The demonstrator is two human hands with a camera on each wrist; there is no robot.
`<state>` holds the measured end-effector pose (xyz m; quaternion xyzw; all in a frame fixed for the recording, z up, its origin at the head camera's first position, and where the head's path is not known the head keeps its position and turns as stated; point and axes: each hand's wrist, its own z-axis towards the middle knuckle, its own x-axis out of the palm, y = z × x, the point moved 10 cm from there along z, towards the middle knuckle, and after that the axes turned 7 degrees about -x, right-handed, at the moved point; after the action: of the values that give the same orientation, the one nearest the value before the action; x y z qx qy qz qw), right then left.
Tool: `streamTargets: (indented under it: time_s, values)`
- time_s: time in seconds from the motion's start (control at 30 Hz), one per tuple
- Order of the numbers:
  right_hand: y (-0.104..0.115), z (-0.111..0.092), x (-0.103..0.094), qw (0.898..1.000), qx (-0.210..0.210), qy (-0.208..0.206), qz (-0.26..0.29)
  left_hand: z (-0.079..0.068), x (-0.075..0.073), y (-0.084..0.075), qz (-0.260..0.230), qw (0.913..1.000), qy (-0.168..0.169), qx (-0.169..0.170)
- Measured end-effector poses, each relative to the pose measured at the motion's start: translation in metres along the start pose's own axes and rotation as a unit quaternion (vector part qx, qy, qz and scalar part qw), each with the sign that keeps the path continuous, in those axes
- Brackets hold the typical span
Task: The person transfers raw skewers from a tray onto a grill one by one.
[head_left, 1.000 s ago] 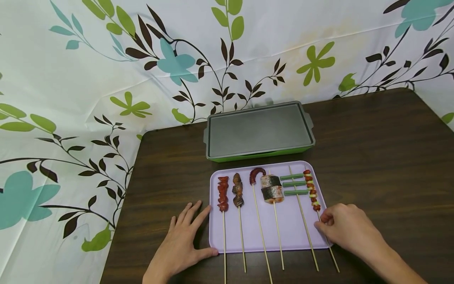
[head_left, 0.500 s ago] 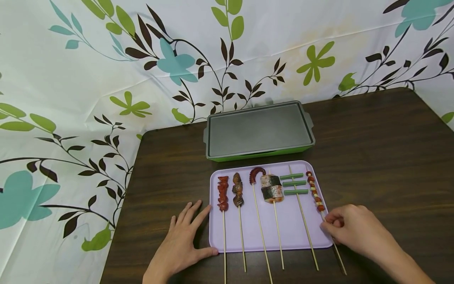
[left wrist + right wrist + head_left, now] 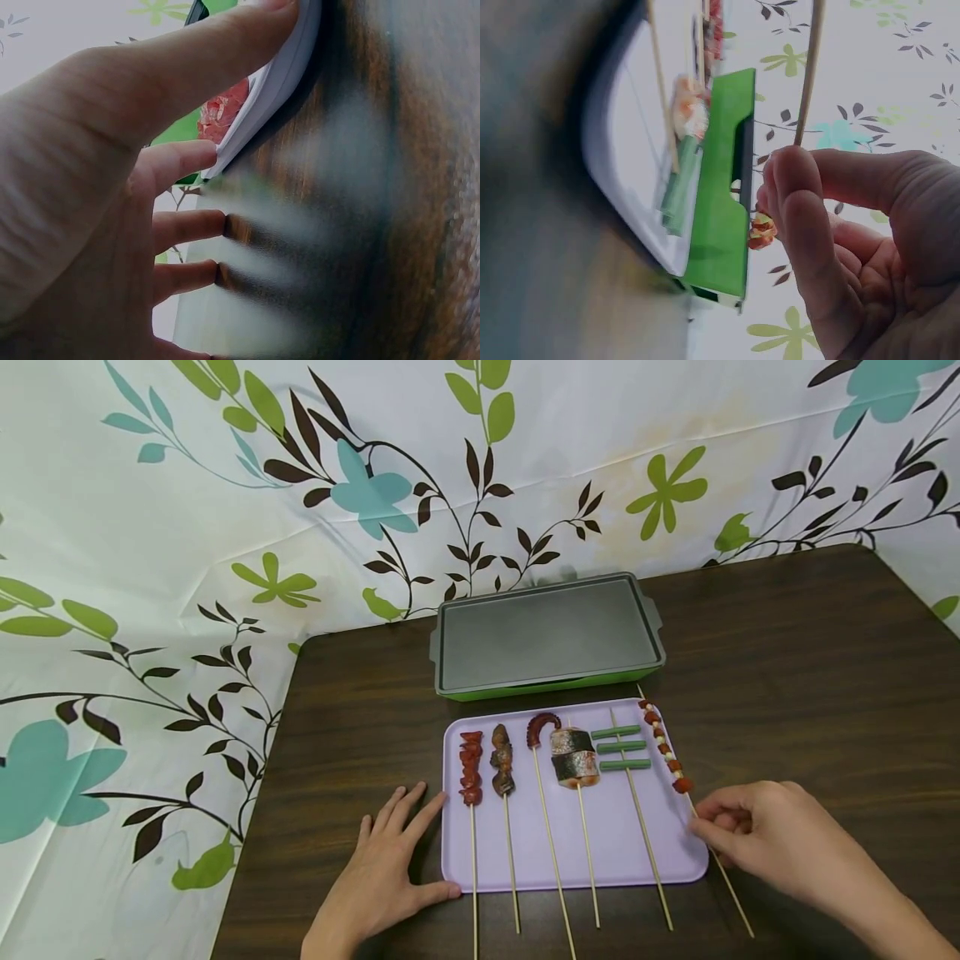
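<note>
My right hand (image 3: 772,835) pinches the bare stick of a skewer threaded with small red and pale pieces (image 3: 661,745), over the right edge of the lilac tray (image 3: 622,852). In the right wrist view, that stick (image 3: 811,67) rises from between thumb and fingers, above the tray's level. My left hand (image 3: 382,868) is spread at the tray's left side, thumb at the front-left corner and index fingertip at the rim. The left wrist view shows its other fingertips down on the table. Closest to this hand lies a skewer of glossy red pieces (image 3: 471,768).
Also on the tray are skewers with brown chunks (image 3: 502,762), an octopus tentacle (image 3: 534,731), dark-banded rolls (image 3: 576,764) and green stalks (image 3: 626,747). Their sticks overhang the front. A grey-topped, green-sided griddle (image 3: 551,631) stands behind, before a patterned cloth (image 3: 525,485).
My right hand has moved right with the red-and-pale skewer, which has shifted away from the green stalks and turned, its tip now past the tray's back edge. The left hand stays put.
</note>
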<state>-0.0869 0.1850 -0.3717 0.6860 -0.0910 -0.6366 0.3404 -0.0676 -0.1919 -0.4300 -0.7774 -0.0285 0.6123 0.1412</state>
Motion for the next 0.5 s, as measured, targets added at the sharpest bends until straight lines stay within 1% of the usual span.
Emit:
streamTargets:
  time_s: [0.13,0.2,0.37,0.5]
  values:
    - [0.001,0.013,-0.014,1.0,-0.001,-0.009,0.015,0.0,-0.001,0.0,-0.002,1.0,-0.005,0.001]
    - [-0.002,0.021,-0.019,1.0,0.009,-0.006,0.026,0.0,0.0,0.0,-0.002,1.0,-0.003,0.001]
    - [-0.01,0.046,-0.032,0.999,0.026,-0.011,0.041,0.0,0.0,0.001,-0.001,1.0,0.001,-0.002]
    - [-0.014,0.069,-0.038,0.998,0.027,-0.023,0.046,0.0,0.001,0.001,-0.004,1.0,0.001,-0.002]
